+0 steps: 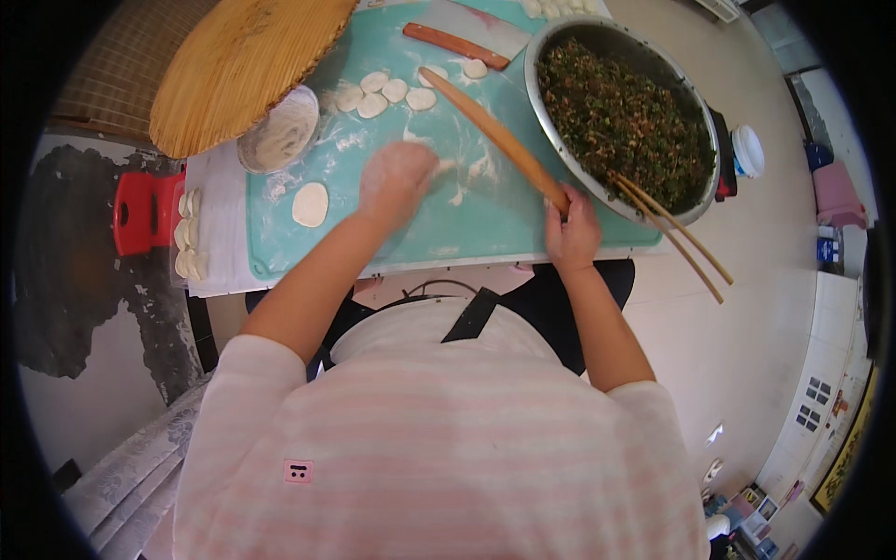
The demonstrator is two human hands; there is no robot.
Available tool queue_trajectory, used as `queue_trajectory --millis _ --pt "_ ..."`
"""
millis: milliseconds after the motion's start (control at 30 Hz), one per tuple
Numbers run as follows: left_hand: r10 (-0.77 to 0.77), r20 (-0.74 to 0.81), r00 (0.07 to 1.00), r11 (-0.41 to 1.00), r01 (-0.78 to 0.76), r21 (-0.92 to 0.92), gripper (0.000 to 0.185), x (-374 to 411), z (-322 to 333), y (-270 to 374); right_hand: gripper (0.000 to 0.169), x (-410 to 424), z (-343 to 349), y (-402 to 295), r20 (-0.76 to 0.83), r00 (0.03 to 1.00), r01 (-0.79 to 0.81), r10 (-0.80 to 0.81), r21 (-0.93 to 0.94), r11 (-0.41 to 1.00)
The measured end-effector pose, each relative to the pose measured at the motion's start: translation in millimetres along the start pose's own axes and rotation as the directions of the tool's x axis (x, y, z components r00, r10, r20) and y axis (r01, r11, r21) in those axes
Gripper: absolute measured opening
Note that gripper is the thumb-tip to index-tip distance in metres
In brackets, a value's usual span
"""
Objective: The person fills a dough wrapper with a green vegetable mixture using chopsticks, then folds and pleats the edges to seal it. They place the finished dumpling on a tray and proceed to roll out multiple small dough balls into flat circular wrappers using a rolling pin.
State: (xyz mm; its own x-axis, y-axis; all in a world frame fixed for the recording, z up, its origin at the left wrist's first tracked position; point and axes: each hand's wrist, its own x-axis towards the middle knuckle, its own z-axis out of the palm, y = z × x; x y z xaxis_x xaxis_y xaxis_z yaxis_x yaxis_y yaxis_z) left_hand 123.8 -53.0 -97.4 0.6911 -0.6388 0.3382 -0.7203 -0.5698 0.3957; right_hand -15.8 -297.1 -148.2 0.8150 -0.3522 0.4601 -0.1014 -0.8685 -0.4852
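My right hand (575,229) grips the lower end of a tapered wooden rolling pin (500,136), which slants up and left over the turquoise mat (448,231). Blurred, my left hand (397,175) is over the floured mat; a small pale piece, perhaps dough, shows by its fingers, and whether it is held cannot be told. One flat round dough wrapper (310,204) lies left of that hand. Several small dough discs (394,90) are grouped beyond it, one of them partly behind the pin's tip.
A large metal bowl of chopped filling (623,119) with wooden chopsticks (675,234) stands at right. A cleaver (458,45) lies at the back. At left are a flour bowl (280,133), a round slatted tray (245,70), folded dumplings (187,234) and a red stool (136,213).
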Motion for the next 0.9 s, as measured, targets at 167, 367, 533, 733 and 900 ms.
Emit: queue_trajectory --millis 167,367,533,733,900 --pt "0.072 0.071 0.995 0.986 -0.061 -0.153 0.013 -67 -11 11 0.035 2 -3 -3 0.045 0.998 0.03 -0.034 0.086 0.996" --pt "-0.094 -0.141 0.985 0.994 0.085 -0.069 0.034 -90 -55 3 0.034 21 -32 -55 0.545 0.828 0.156 -0.133 0.004 0.988" --pt "-0.248 0.2 0.948 0.937 0.181 0.3 0.053 -67 -25 -22 0.041 40 2 -59 0.541 0.77 0.384 -0.339 0.031 0.923" --pt "-0.259 0.269 0.928 0.948 0.191 0.255 0.057 -43 -22 -29 0.048 57 18 -54 0.61 0.756 0.349 -0.237 -0.069 0.935" --pt "-0.338 0.4 0.852 0.925 0.221 0.31 0.057 -94 -41 7 0.049 16 -6 -63 0.709 0.632 0.476 -0.314 -0.035 0.879"
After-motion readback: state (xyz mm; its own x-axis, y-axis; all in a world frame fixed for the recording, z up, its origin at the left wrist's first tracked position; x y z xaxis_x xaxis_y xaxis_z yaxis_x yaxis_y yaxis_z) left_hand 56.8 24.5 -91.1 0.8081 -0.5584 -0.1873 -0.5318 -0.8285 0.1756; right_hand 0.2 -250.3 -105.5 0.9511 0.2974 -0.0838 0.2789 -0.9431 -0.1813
